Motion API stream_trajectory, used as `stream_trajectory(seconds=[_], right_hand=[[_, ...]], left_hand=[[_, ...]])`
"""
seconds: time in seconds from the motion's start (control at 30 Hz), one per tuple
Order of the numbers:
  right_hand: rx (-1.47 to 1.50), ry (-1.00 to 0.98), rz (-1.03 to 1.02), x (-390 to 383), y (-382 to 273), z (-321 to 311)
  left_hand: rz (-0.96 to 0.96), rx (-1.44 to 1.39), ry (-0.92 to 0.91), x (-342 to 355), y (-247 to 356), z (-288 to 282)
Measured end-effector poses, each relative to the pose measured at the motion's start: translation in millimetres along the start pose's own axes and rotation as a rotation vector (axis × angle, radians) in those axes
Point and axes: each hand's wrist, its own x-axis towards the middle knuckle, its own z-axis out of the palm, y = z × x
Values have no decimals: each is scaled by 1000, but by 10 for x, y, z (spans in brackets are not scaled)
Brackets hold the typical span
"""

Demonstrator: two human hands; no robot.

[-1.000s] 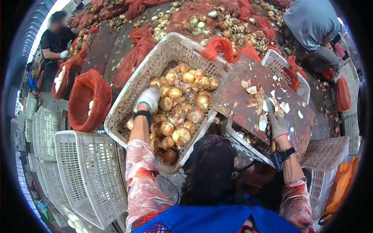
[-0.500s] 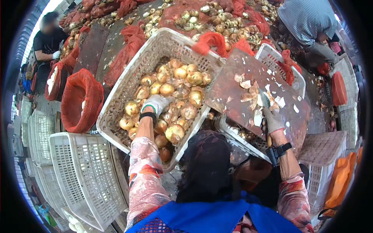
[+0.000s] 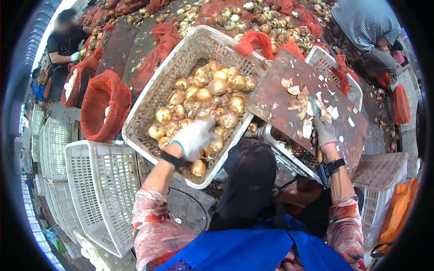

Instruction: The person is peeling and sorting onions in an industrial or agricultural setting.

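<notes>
My left hand [image 3: 194,139], in a white glove, is over the near part of a white plastic crate of brown-skinned onions [image 3: 218,86]. Motion smears its fingers, so whether they grip an onion is hidden. On the right, my right hand [image 3: 324,132], in a greyish glove, is closed round a knife [image 3: 313,107]. Its blade points away from me, low over a dark, stained board [image 3: 289,67]. Onion skins [image 3: 297,103] and white peel scraps [image 3: 307,129] lie about the blade.
The onion crate's pale rim [image 3: 135,106] is left of the board. A red mesh bag [image 3: 105,108] stands open beyond it, near empty white crates [image 3: 104,180]. Another crate [image 3: 294,165] sits under the board. Two people work at the far left and far right, among heaped onions [image 3: 266,22].
My left hand has drawn back toward me within the onion crate and is now blurred. My right hand keeps its hold on the knife at the board. The whole view has shifted slightly.
</notes>
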Motion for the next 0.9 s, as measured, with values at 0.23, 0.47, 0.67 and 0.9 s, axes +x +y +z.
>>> stream_trajectory(seconds=[0.23,0.47,0.67,0.9], right_hand=[[12,-30,-74,14,58,37],[1,-9,-60,76,68,27],[-8,12,-58,65,61,27],[31,-1,-63,25,43,68]], left_hand=[[-73,-118,32,23,122,333],[-362,-1381,613,-59,-207,-290],[-58,138,180,194,57,259],[62,393,438,548,-145,1014]])
